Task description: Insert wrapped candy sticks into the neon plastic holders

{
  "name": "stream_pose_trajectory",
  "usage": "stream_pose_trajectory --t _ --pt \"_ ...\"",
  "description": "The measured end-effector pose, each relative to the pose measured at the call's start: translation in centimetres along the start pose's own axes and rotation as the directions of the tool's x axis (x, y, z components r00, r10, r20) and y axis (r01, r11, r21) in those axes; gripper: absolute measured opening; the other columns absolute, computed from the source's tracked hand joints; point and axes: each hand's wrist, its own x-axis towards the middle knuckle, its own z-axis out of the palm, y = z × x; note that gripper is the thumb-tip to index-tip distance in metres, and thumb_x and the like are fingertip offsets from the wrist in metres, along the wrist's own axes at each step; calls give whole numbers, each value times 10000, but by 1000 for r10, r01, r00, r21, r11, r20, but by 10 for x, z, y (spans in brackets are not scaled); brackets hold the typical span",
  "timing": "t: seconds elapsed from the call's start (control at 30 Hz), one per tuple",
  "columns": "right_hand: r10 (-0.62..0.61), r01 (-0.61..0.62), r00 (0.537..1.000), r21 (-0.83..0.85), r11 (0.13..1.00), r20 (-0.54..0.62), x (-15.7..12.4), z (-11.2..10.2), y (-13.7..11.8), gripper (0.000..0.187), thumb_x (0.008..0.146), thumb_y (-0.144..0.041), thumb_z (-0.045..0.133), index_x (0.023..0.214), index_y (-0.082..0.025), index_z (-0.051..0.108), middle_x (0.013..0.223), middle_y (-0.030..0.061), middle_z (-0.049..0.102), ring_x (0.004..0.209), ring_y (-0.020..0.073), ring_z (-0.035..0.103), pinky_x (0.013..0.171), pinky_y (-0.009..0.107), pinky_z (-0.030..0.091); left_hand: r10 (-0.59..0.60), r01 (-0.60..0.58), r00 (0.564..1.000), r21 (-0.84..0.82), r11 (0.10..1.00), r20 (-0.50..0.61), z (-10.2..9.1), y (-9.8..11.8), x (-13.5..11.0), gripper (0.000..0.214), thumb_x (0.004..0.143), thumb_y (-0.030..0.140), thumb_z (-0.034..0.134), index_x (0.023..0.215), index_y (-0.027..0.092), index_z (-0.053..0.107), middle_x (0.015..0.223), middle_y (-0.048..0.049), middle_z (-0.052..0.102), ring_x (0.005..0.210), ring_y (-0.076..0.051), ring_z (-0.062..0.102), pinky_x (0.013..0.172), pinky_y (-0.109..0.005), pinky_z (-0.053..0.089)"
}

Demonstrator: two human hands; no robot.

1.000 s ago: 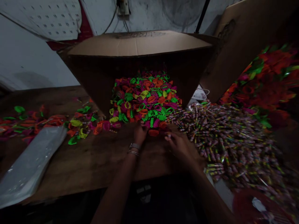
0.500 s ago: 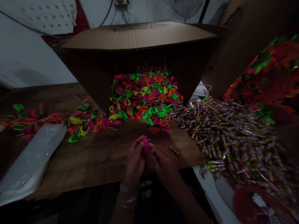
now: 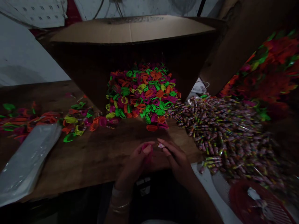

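My left hand (image 3: 135,163) and my right hand (image 3: 176,158) meet just above the near edge of the wooden table (image 3: 93,155). The left fingers pinch a pink plastic ring (image 3: 147,150). The right fingertips pinch a small wrapped candy (image 3: 161,145) right beside it. A heap of neon plastic rings (image 3: 142,93), pink, green, orange and yellow, spills from a tipped cardboard box (image 3: 130,40) just beyond the hands. A wide pile of small wrapped candies (image 3: 229,133) lies to the right.
Loose rings (image 3: 74,124) lie scattered on the table's left. A stack of clear plastic bags (image 3: 25,161) rests at the left front. A red basket (image 3: 259,202) sits at the bottom right. More coloured pieces (image 3: 271,68) pile up at the far right beside a cardboard panel (image 3: 243,34).
Both hands pulled back from the ring heap toward me, the left bringing a pink ring, the right a candy. They now meet at the table's near edge.
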Motion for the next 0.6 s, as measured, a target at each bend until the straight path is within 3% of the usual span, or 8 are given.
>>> stream_pose_trajectory --t 0.13,0.27,0.6 --pt "89 -85 996 126 988 -29 0 -7 0 175 846 -284 568 981 -231 665 977 35 717 926 177 657 822 290 518 -5 -2 998 90 996 68 -1 2 -4 385 631 354 781 927 136 671 819 -42 659 711 -122 586 631 -207 461" --pt "108 -115 993 168 979 53 4 -13 -2 140 838 -287 586 927 -216 669 918 29 720 891 174 659 814 276 511 -104 90 991 155 984 88 0 6 -9 390 615 363 791 916 150 664 736 -9 616 651 -113 561 602 -219 460" --pt "-184 200 963 -63 978 194 10 -14 3 284 828 -57 479 975 -221 658 926 45 702 880 170 646 789 298 506 -37 2 995 350 937 93 -6 2 -4 285 655 360 748 822 142 673 749 -20 620 649 -109 522 567 -191 400"
